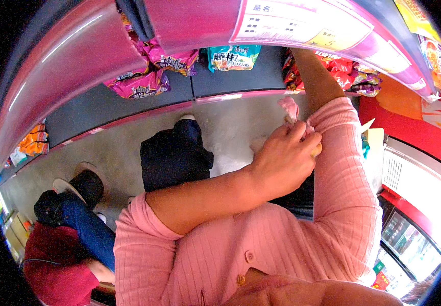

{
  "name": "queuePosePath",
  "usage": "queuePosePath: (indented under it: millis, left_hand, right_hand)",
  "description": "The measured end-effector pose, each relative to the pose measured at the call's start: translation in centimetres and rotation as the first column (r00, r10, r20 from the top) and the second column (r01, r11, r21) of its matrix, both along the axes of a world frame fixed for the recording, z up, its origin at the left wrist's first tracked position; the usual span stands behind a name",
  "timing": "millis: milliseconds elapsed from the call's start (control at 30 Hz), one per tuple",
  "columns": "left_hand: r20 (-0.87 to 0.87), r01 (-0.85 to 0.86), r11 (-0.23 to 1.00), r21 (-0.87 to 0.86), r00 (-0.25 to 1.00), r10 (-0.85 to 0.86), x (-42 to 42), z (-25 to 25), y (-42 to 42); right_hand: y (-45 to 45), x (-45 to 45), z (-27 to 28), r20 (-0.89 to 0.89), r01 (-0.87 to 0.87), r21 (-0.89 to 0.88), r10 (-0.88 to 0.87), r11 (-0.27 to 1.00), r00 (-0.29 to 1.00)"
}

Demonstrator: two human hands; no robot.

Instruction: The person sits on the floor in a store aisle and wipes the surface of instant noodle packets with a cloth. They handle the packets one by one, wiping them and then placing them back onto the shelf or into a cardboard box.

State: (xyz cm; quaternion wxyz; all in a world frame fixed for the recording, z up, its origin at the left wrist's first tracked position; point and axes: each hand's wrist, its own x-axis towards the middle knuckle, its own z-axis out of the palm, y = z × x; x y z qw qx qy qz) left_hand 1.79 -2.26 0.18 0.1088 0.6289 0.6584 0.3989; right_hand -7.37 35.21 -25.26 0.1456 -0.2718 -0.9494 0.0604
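Note:
My left hand (285, 157) crosses in front of my chest, its fingers closed around a crumpled pink cloth (290, 109). A yellowish bit shows beside the fingers, too small to make out. My right forearm (316, 76) reaches in under the pink upper shelf edge (197, 23), and that edge hides my right hand. Around the forearm, on the dark lower shelf (224, 78), lie red instant noodle packets (341, 70) and purple-ended packets (366, 78). A teal noodle packet (236, 57) sits farther left, with magenta noodle packets (140, 84) beyond it.
Another person in a dark red top (52, 260) is low down at the left. A white price label (301, 23) hangs on the upper shelf edge. Orange packets (35, 141) lie at the shelf's far left. Glass-fronted refrigerators (412, 241) stand at the right. Concrete floor (124, 130) lies below.

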Motion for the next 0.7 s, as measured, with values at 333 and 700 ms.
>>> queuePosePath:
  millis: [333,700]
  left_hand:
    - [-0.061,0.004,1.0,-0.011,0.998,-0.005,0.1,0.0,-0.3]
    - [-0.005,0.022,1.0,-0.001,1.0,-0.022,-0.6,0.1,0.0]
  right_hand:
    - [-7.2,1.4,1.2,-0.37,0.019,-0.032,-0.03,0.999,0.929]
    - [-8.7,2.8,5.5,-0.08,0.063,-0.718,-0.172,0.693,0.982]
